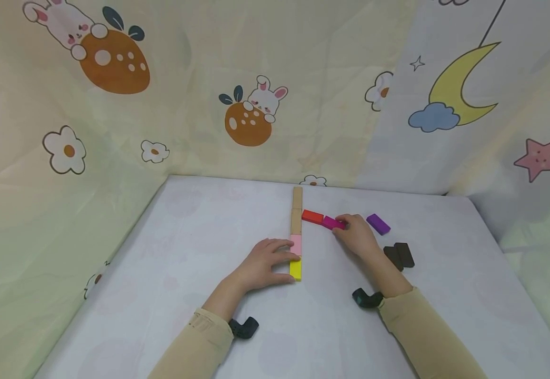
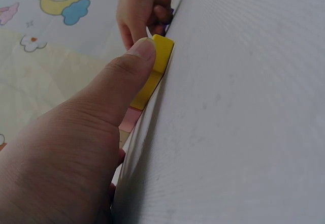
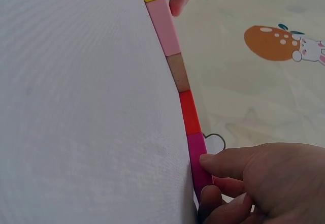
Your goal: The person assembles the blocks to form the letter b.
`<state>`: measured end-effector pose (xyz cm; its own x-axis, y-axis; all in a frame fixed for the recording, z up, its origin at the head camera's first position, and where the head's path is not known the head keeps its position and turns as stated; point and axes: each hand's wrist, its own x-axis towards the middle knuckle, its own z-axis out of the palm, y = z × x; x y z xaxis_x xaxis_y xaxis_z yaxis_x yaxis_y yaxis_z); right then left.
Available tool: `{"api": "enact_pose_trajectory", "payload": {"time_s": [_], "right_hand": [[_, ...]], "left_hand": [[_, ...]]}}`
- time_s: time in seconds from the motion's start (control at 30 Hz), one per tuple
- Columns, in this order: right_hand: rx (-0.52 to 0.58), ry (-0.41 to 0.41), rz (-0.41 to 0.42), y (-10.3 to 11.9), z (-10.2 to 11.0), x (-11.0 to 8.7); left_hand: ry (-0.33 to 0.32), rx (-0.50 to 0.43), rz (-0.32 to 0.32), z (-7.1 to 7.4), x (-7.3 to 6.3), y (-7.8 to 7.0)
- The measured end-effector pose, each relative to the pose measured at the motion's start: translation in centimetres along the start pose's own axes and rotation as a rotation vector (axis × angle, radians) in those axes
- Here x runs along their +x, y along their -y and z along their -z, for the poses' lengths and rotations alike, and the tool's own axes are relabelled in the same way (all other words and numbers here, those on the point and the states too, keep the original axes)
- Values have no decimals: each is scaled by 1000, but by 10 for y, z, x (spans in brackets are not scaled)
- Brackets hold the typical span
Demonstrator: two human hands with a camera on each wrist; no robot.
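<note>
A straight row of small blocks runs away from the person: a yellow block point(image 1: 296, 270) nearest, then a pink block point(image 1: 296, 244) and two bare wood blocks point(image 1: 296, 221). My left hand point(image 1: 264, 265) rests at the row's near end, fingers spread and fairly straight. Its thumb point(image 2: 143, 51) touches the yellow block, with other fingertips over the pink and yellow ones. A red block point(image 1: 312, 216) slants off the row's right side. Against its right end lies a magenta block point(image 3: 197, 155), which my right hand point(image 1: 357, 236) pinches between thumb and fingers.
Right of the right hand lie a purple block point(image 1: 378, 224) and dark brown blocks point(image 1: 404, 255), close to the forearm. The white tabletop point(image 1: 208, 221) meets a printed cloth backdrop point(image 1: 185, 105) at its back edge. Both wrists wear black devices point(image 1: 245, 328).
</note>
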<state>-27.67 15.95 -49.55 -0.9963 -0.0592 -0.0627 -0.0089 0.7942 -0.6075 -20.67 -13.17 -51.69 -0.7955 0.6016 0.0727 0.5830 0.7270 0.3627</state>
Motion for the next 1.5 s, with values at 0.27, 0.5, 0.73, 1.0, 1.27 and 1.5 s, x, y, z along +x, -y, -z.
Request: {"api": "enact_pose_trajectory", "payload": {"time_s": [0.27, 0.5, 0.73, 1.0, 1.27, 1.5], "right_hand": [[9, -2, -10, -1, 0, -1], [10, -1, -7, -2, 1, -3], [23, 4, -21, 0, 2, -4], [15, 1, -15, 1, 2, -4], [14, 11, -24, 0, 4, -4], [23, 23, -40, -2, 10, -10]], "left_hand": [[5, -3, 12, -2, 0, 1], [-1, 3, 5, -2, 0, 1], [9, -1, 15, -2, -1, 0], [9, 2, 12, -2, 0, 0], [1, 4, 8, -2, 0, 0], [-5, -4, 1, -1, 0, -1]]}}
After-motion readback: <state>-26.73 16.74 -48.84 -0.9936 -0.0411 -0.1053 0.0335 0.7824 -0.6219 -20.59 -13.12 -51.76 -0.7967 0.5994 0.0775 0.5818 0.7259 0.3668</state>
